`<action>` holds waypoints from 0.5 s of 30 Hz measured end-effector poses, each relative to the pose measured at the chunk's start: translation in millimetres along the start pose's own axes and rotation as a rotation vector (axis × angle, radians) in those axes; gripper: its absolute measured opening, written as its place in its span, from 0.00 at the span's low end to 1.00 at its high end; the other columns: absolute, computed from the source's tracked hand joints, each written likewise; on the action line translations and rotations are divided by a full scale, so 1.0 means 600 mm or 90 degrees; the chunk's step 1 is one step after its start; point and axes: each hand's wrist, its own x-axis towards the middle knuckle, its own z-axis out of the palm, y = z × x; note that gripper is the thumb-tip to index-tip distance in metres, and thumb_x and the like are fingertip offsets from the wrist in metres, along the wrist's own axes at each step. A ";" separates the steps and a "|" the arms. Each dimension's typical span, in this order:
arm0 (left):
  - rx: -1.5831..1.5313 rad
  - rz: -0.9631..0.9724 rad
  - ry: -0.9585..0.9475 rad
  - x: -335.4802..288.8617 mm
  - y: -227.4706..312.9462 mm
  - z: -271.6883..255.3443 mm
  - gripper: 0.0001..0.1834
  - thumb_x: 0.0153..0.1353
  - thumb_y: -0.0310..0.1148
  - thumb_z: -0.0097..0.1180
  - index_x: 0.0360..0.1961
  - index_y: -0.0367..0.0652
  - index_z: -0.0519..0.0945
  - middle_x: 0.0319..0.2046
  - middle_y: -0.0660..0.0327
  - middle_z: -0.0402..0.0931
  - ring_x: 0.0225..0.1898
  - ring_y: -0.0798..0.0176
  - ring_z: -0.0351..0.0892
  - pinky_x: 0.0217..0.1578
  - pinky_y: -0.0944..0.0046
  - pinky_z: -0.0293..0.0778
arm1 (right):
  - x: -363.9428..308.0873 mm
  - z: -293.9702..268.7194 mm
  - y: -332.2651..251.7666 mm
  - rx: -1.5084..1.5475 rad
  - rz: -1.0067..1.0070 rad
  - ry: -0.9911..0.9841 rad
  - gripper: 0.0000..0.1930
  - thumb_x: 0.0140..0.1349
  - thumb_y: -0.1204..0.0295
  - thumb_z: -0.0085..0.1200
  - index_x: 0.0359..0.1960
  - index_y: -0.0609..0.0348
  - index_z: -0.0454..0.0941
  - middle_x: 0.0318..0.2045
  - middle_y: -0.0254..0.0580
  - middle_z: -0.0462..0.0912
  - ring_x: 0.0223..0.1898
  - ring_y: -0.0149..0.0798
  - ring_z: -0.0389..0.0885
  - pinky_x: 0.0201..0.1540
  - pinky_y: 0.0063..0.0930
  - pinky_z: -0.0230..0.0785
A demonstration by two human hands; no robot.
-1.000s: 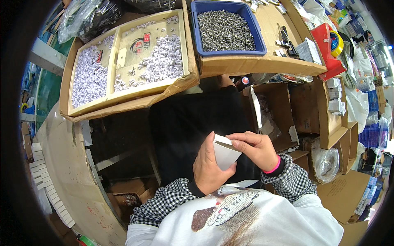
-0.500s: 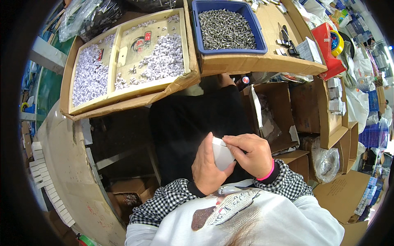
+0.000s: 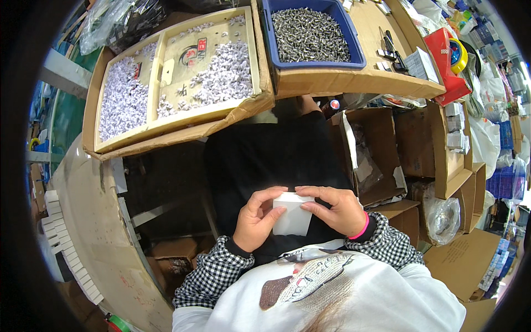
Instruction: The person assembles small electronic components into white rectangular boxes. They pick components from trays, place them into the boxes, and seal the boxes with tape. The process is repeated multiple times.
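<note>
A small white box is held over my lap, in front of my chest. My left hand grips its upper left corner, thumb on the near face and fingertips at the top edge. On the other side my right hand pinches the upper right corner the same way, fingers along the top. The lower part of the box hangs free below both thumbs. Whether its top flap is fully closed I cannot tell.
A divided wooden tray of small white plastic pieces stands ahead on the left. Beside it, a blue bin holds many metal screws. Open cardboard boxes stand at the right. White boxes line the table at far left.
My left hand has shifted from cupping the box's left side to pinching its upper left corner. The box now stands straighter, with its broad face toward me.
</note>
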 end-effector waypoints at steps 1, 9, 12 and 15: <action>-0.024 -0.014 -0.001 0.000 0.000 -0.002 0.19 0.60 0.19 0.52 0.51 0.43 0.68 0.54 0.54 0.69 0.54 0.60 0.72 0.53 0.62 0.70 | -0.003 0.005 0.001 0.005 0.007 0.014 0.15 0.57 0.70 0.57 0.46 0.58 0.78 0.43 0.44 0.82 0.43 0.43 0.81 0.45 0.28 0.74; -0.024 -0.074 0.033 -0.004 0.005 0.007 0.22 0.59 0.22 0.55 0.55 0.42 0.70 0.52 0.56 0.72 0.51 0.63 0.73 0.52 0.65 0.70 | -0.013 0.008 0.014 0.076 -0.010 0.053 0.15 0.56 0.75 0.59 0.46 0.61 0.78 0.47 0.47 0.80 0.46 0.42 0.81 0.47 0.27 0.74; 0.131 -0.044 0.052 0.005 0.011 0.013 0.21 0.58 0.24 0.57 0.55 0.43 0.74 0.48 0.56 0.76 0.47 0.63 0.77 0.46 0.67 0.74 | -0.014 0.008 0.019 0.095 -0.012 0.094 0.16 0.55 0.77 0.60 0.47 0.61 0.77 0.48 0.48 0.79 0.47 0.41 0.80 0.47 0.27 0.74; 0.281 -0.015 0.020 0.007 0.018 0.012 0.19 0.57 0.25 0.58 0.52 0.43 0.76 0.45 0.55 0.76 0.44 0.62 0.78 0.44 0.69 0.75 | -0.024 0.013 0.021 0.178 0.060 0.120 0.17 0.55 0.77 0.60 0.48 0.62 0.76 0.49 0.48 0.78 0.47 0.39 0.80 0.48 0.27 0.75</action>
